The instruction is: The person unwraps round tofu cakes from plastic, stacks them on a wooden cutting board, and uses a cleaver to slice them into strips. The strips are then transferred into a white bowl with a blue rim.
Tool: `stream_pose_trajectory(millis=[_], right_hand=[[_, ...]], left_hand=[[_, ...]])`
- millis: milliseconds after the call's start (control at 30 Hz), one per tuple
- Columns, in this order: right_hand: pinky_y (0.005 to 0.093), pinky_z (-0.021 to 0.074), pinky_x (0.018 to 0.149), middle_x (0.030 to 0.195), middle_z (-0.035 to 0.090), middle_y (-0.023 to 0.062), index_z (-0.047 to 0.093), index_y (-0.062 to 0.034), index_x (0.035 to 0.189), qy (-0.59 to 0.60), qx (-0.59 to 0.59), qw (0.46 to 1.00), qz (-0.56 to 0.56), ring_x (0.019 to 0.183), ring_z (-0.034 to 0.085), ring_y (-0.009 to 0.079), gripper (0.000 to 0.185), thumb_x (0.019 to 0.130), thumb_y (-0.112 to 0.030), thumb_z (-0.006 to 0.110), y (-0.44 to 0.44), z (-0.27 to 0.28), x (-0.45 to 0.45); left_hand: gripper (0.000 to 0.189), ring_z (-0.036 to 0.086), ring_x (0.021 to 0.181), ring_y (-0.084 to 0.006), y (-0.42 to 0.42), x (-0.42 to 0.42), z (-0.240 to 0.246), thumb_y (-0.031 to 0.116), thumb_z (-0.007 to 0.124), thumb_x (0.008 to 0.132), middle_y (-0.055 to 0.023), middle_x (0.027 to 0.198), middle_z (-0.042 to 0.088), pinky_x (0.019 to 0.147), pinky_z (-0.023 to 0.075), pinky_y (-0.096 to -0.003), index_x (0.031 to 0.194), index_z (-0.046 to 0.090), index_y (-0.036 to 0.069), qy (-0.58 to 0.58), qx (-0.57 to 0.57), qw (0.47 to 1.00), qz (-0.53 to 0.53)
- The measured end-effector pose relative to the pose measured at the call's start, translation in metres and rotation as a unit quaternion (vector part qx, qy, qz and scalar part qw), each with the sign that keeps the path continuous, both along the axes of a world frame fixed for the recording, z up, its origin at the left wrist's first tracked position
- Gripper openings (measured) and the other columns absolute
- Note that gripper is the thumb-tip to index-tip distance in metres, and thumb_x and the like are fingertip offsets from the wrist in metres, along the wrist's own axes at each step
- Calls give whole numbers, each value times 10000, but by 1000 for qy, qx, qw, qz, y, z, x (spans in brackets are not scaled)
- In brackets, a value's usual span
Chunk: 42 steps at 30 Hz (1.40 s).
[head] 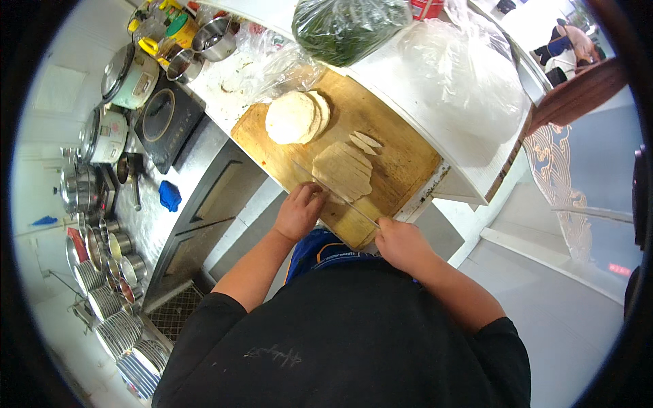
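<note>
A wooden cutting board (403,153) lies before me. My right hand (403,244) grips the handle end of a knife (352,205), whose blade runs across the near side of a flatbread (344,168). Several parallel cut lines cross that flatbread. My left hand (302,209) rests at the blade near the bread's edge, fingers bent; what lies beneath its fingertips is hidden. A few cut strips (365,142) lie just beyond the flatbread. Farther back on the board is a stack of round flatbreads (293,118).
Clear plastic bags, one with leafy greens (352,30), lie beyond the board. On the left counter are a black induction cooker (171,122), rice cookers (135,76), a blue cloth (169,196) and stacked plates (118,329). A person (576,41) is at the far upper right.
</note>
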State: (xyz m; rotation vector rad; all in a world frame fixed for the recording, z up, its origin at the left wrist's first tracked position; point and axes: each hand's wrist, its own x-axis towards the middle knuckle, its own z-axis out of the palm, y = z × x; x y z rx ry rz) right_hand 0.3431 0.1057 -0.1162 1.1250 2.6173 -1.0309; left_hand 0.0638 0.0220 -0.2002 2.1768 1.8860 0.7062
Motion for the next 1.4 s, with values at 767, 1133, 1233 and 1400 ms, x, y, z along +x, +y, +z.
stream_pose_trajectory(millis=[767,1133,1233,1400], right_hand=[[579,524,718,815,677,302,625,37,947,65,-2,764,-642,820,665,535,176,968,-138,619,-239,25,-83],[575,528,700,798,676,285,613,25,923,49,10,700,-712,782,671,519,162,966,-130,622,-315,17,-99],[580,528,703,812,676,288,611,25,935,34,-9,693,-721,791,671,520,160,964,-132,621,-323,18,-95],[592,519,706,823,670,297,595,25,931,51,-6,697,-715,799,663,526,161,964,-131,610,-328,18,-83]], left_hand=[[501,580,1279,-443,213,-27,13,140,774,884,-225,1364,637,1080,496,-483,1362,652,52,24,-102,951,-292],[247,712,995,-361,273,-5,-18,135,801,824,-175,1047,749,853,549,-423,1043,741,38,101,-169,892,-407],[230,716,951,-348,274,-1,-18,144,803,843,-166,1018,750,834,552,-417,1037,737,38,88,-219,889,-391],[232,723,1021,-335,272,0,-6,138,769,877,-149,1074,763,881,563,-417,1098,734,77,93,-296,874,-374]])
